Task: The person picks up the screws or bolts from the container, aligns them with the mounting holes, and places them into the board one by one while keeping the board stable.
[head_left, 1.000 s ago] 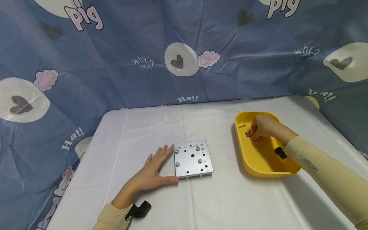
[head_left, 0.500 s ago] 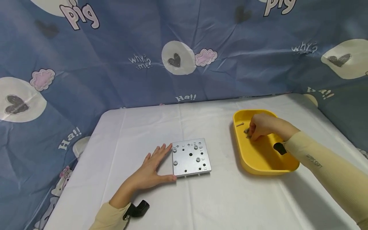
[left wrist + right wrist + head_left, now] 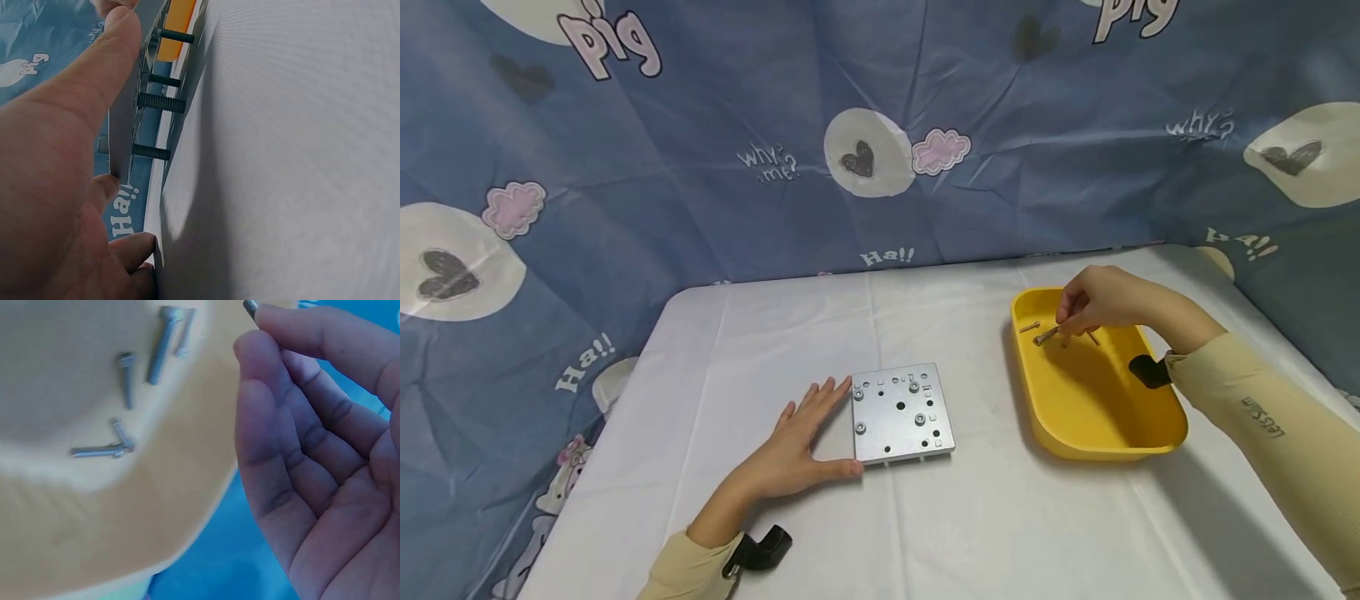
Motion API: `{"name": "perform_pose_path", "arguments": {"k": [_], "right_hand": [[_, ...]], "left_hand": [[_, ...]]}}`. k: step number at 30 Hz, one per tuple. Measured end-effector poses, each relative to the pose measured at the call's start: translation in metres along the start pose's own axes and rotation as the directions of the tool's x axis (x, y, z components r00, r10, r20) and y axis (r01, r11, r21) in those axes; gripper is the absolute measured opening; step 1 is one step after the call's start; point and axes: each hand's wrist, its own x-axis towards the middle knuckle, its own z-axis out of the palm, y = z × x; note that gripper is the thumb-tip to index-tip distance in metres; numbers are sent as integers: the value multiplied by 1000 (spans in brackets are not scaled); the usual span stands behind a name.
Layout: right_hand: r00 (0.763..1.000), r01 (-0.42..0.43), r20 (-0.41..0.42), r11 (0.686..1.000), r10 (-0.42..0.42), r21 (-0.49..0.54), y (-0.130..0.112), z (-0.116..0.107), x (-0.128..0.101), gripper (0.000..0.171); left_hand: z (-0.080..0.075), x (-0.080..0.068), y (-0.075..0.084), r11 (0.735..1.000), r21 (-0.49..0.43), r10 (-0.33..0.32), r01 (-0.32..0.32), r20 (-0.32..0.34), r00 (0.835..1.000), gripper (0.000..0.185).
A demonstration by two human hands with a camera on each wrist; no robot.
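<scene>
The right hand (image 3: 1101, 298) pinches a screw (image 3: 1047, 336) above the yellow tray (image 3: 1101, 437); the left hand (image 3: 801, 442), fingers straight, steadies the metal plate (image 3: 901, 413).

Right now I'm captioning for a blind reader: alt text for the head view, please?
A right hand pinches a screw above a yellow tray, while the left hand lies flat against a metal plate on a white table.

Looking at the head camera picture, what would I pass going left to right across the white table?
Left hand → metal plate → yellow tray, with the right hand over its far end pinching a screw.
</scene>
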Motion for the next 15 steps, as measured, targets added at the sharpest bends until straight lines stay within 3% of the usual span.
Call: {"name": "perform_pose_path", "arguments": {"k": [7,15], "right_hand": [[999,28,-39,998,-26,52,-24,-11,0,17],[993,121,-18,986,-120,112,-68,-12,16,13]], "left_hand": [[1,2,4,1000,-4,2,-2,3,1000,117],[-1,-1,3,1000,2,-19,19,9,1000,117]]}}
